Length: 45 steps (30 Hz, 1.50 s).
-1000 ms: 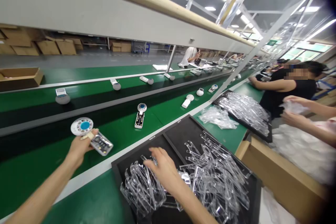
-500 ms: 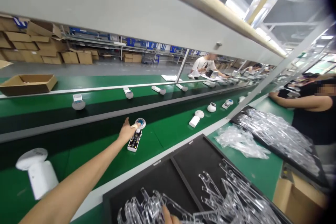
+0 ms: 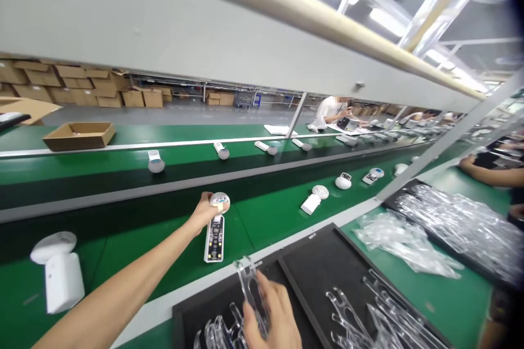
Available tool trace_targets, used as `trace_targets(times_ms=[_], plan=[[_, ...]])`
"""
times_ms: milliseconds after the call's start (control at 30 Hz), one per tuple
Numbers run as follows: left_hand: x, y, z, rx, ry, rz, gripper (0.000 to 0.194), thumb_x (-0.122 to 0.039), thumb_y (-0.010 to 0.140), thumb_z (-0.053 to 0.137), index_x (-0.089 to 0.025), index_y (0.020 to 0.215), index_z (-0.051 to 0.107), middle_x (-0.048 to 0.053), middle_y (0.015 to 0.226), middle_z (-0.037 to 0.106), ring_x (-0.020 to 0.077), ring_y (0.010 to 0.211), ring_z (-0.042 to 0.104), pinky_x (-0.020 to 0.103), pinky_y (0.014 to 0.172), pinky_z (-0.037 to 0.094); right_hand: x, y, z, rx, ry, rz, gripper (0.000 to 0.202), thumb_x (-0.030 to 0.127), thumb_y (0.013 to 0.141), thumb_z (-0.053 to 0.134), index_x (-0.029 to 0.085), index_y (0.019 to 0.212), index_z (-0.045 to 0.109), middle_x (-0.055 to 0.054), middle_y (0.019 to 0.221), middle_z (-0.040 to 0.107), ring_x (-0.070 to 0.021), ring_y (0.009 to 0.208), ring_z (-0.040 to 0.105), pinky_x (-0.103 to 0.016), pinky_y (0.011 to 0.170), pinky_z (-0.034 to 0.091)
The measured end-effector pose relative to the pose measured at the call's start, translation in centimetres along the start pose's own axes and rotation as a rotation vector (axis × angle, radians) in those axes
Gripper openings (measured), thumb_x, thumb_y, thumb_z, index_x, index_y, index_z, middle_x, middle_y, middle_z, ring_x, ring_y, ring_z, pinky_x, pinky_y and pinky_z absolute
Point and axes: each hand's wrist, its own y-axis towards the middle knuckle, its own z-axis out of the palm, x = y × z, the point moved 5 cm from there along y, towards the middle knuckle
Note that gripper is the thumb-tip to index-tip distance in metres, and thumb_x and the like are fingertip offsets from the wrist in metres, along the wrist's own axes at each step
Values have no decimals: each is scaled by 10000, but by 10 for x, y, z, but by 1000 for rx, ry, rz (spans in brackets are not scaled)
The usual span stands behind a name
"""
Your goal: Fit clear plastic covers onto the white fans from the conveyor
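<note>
Clear part (image 3: 245,276) now lifted from tray (image 3: 327,267), pinched in right hand (image 3: 275,311); white device (image 3: 214,240) gripped at head (image 3: 220,199) by left hand (image 3: 206,210); both thus held at once.

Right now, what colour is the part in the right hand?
The part is clear, colourless; best in head view.

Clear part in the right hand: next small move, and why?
Probably bring the clear part toward the white unit: the right hand holds it over the black tray, while the left hand grips the unit, circuitry showing.
</note>
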Motion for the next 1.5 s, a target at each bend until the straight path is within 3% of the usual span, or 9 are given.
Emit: trace_targets(times_ms=[200, 400, 533, 733, 900, 1033, 1167, 1300, 1500], plan=[[-35, -101, -42, -2, -273, 68, 585, -432, 659, 696, -206, 1160, 497, 79, 1033, 620, 190, 824, 605, 264, 657, 465, 82, 18, 26, 66, -115, -188, 443, 349, 900, 409, 226, 1325, 395, -96, 945, 535, -244, 825, 577, -336, 600, 525], [-46, -149, -71, -83, -419, -15, 530, -469, 559, 749, -190, 977, 578, 56, 893, 629, 178, 710, 569, 259, 591, 412, 103, -11, 35, 90, -194, -204, 499, 393, 924, 348, 296, 1406, 263, -138, 1100, 517, -306, 952, 557, -431, 683, 519], [-36, -169, -80, -100, -566, -19, 591, -470, 582, 750, -216, 1077, 551, 57, 982, 627, 189, 808, 578, 270, 660, 427, 97, -25, 31, 345, -46, -138, 558, 329, 949, 285, 350, 1447, 33, -67, 1004, 548, -202, 767, 615, -309, 582, 535], [8, -196, -53, 236, -744, -186, 536, -492, 642, 709, -151, 1040, 598, 122, 981, 667, 249, 933, 602, 343, 785, 455, 109, -31, 5, 435, 60, -191, 541, 256, 900, 427, 383, 1400, 266, -44, 1071, 543, -199, 953, 574, -340, 785, 506], [-1, -213, -53, -23, -583, -52, 469, -450, 589, 751, -168, 940, 623, 103, 1011, 669, 279, 984, 597, 360, 830, 450, 89, -13, 11, 179, 456, 302, 364, 422, 890, 382, 182, 1003, 630, -43, 828, 648, -190, 790, 608, -301, 729, 481], [-14, -227, -45, -109, -591, 41, 391, -386, 580, 763, -179, 883, 624, 79, 961, 682, 265, 956, 615, 359, 853, 466, 75, 1, 29, 34, 584, 477, 515, 505, 877, 304, 193, 527, 515, -15, 511, 555, -161, 523, 528, -277, 566, 425], [-11, -219, -39, -158, -584, 68, 379, -403, 598, 746, -174, 877, 630, 76, 936, 693, 253, 935, 627, 334, 825, 483, 75, 15, 29, 35, 550, 456, 515, 522, 866, 318, 202, 507, 501, -1, 485, 528, -154, 507, 494, -271, 548, 380], [15, -166, -53, -109, -416, -103, 472, -475, 645, 673, -143, 979, 631, 100, 912, 697, 253, 847, 655, 341, 732, 512, 70, 8, 8, 225, 388, 337, 390, 489, 871, 401, 197, 685, 580, -10, 650, 624, -173, 626, 563, -264, 586, 386], [77, -89, -141, -387, -42, -277, 533, -343, 622, 696, -40, 1053, 610, 234, 1087, 623, 410, 1043, 562, 505, 852, 437, 25, -104, -14, 374, -236, 151, 347, 446, 745, 637, 217, 974, 515, -39, 748, 636, -246, 655, 642, -299, 517, 453]])
